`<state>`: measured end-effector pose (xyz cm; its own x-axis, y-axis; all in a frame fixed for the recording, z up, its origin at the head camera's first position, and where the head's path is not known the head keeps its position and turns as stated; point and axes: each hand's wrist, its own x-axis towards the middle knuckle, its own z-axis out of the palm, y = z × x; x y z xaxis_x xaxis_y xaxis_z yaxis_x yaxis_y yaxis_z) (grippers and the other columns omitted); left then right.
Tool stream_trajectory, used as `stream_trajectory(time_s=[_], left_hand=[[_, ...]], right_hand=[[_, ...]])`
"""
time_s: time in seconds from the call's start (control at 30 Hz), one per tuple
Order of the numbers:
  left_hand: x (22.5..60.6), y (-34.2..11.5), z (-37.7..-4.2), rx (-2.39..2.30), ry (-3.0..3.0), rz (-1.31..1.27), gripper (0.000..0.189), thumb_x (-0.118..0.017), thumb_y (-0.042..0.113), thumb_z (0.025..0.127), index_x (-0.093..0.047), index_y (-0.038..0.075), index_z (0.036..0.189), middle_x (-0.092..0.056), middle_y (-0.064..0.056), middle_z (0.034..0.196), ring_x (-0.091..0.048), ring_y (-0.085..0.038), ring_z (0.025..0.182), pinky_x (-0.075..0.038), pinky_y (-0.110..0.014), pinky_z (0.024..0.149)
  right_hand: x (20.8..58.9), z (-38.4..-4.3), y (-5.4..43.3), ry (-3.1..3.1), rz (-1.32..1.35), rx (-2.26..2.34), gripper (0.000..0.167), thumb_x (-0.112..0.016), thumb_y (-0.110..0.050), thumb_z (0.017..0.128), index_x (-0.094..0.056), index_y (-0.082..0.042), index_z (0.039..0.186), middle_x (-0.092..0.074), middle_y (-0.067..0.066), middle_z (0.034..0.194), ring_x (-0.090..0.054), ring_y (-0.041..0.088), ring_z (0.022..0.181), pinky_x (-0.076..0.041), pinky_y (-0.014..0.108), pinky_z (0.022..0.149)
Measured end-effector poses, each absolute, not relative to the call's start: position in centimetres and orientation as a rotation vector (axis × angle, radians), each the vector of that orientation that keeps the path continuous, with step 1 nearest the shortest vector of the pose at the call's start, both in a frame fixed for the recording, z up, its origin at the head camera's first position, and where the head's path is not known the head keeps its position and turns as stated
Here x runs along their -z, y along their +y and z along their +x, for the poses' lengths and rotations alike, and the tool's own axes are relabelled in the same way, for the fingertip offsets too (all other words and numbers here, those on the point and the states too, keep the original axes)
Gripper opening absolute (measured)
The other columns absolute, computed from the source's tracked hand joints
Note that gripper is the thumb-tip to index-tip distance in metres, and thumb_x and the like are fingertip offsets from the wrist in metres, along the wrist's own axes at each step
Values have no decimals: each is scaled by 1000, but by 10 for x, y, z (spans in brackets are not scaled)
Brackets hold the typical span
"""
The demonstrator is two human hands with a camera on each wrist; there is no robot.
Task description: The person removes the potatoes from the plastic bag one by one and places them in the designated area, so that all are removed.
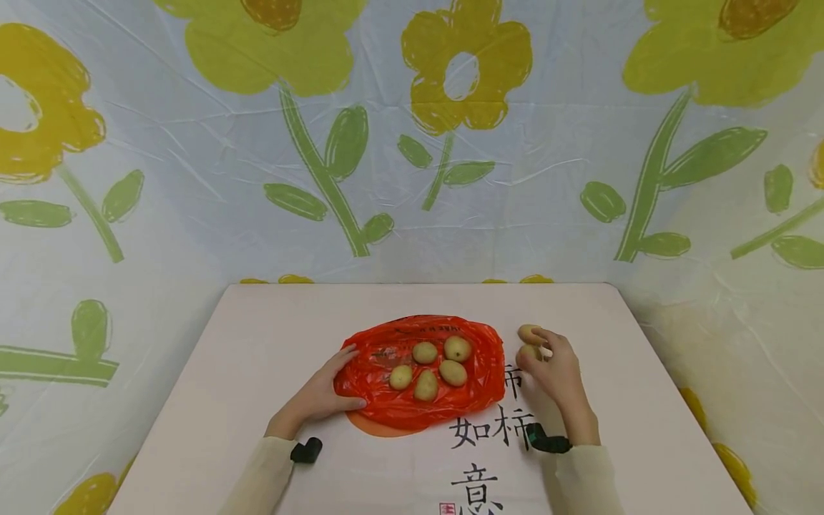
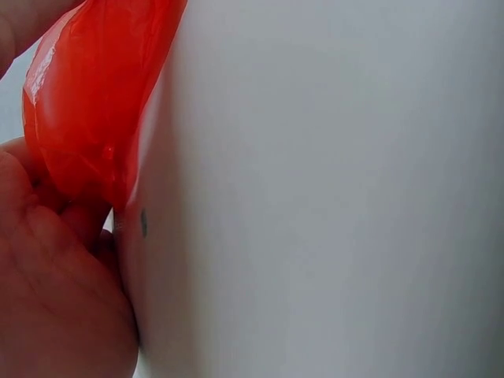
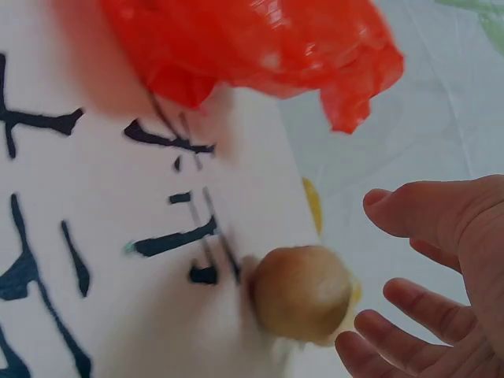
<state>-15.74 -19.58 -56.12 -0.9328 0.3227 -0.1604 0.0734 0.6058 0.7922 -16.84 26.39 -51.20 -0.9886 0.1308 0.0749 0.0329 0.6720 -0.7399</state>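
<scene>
A red plastic bag (image 1: 380,336) is spread on the table, with several potatoes (image 1: 453,373) resting on it. My left hand (image 1: 320,393) holds the bag's left side, thumb at the near edge and fingers farther back. In the left wrist view, red plastic (image 2: 87,102) lies between the thumb and the fingers. To the right of the bag, my right hand (image 1: 558,368) reaches over two loose potatoes (image 1: 531,334). In the right wrist view, the thumb and fingers are spread apart, beside a potato (image 3: 299,293) on the table.
Black brush characters (image 1: 476,433) are printed on the pale table (image 1: 257,322), along with an orange shape (image 1: 386,428) partly covered by the bag. A flower-patterned cloth (image 1: 528,179) hangs behind and at both sides. Dark straps (image 1: 547,439) show at the wrists.
</scene>
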Motion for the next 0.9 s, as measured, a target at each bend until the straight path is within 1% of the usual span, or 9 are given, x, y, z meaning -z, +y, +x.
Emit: stream_trajectory(time_s=[0.13, 0.23, 0.4, 0.53, 0.6, 0.7, 0.8, 0.9], left_hand=[[558, -197, -158, -1239, 2536, 336, 101, -87, 46, 76, -37, 20, 160, -24, -4, 171, -23, -40, 157, -29, -70, 119], [557, -198, -158, -1239, 2530, 344, 101, -87, 47, 76, -37, 20, 160, -24, -4, 171, -23, -40, 156, -29, -70, 119], [555, -199, -160, -1229, 2517, 351, 102, -87, 48, 76, -37, 20, 160, -23, -4, 172, -23, -40, 156, -30, -70, 118], [556, -199, -160, -1229, 2518, 346, 102, -87, 46, 76, -36, 20, 160, -23, -5, 172, -23, -41, 156, -30, -69, 118], [556, -199, -160, -1232, 2516, 338, 102, -88, 46, 75, -36, 20, 160, -23, -5, 172, -23, -40, 156, -31, -69, 118], [556, -198, -159, -1237, 2519, 341, 102, -88, 45, 75, -37, 19, 160, -24, -5, 171, -23, -41, 156, -31, -69, 118], [557, -198, -159, -1241, 2519, 342, 101, -88, 45, 75, -37, 20, 160, -25, -5, 171, -23, -40, 156, -32, -69, 118], [557, -198, -159, -1241, 2522, 337, 101, -88, 45, 75, -38, 20, 160, -25, -5, 171, -24, -40, 156, -32, -69, 118]], right_hand=[[497, -169, 260, -2714, -80, -1210, 57, -72, -15, 95, -50, -2, 147, -46, 28, 150, -50, 48, 131, -52, 62, 103], [485, -169, 255, -2704, -48, -1190, 61, -74, -15, 94, -49, -3, 148, -47, 27, 151, -51, 48, 131, -52, 62, 102], [466, -170, 245, -2716, -29, -1209, 65, -73, -17, 95, -44, -4, 152, -44, 26, 154, -48, 49, 136, -50, 64, 104], [460, -172, 233, -2753, -7, -1234, 70, -73, -21, 95, -41, -6, 155, -41, 24, 157, -45, 48, 139, -51, 64, 102], [460, -173, 227, -2764, 32, -1247, 72, -73, -23, 95, -39, -7, 156, -40, 23, 158, -46, 48, 139, -52, 64, 101], [460, -174, 217, -2740, 113, -1273, 72, -73, -22, 94, -39, -6, 155, -41, 22, 157, -46, 48, 138, -51, 62, 103], [460, -177, 209, -2708, 190, -1313, 72, -74, -21, 94, -39, -5, 155, -43, 22, 157, -44, 46, 139, -46, 62, 109], [459, -180, 200, -2702, 242, -1342, 73, -75, -19, 94, -39, -4, 155, -43, 22, 156, -43, 45, 139, -45, 63, 111]])
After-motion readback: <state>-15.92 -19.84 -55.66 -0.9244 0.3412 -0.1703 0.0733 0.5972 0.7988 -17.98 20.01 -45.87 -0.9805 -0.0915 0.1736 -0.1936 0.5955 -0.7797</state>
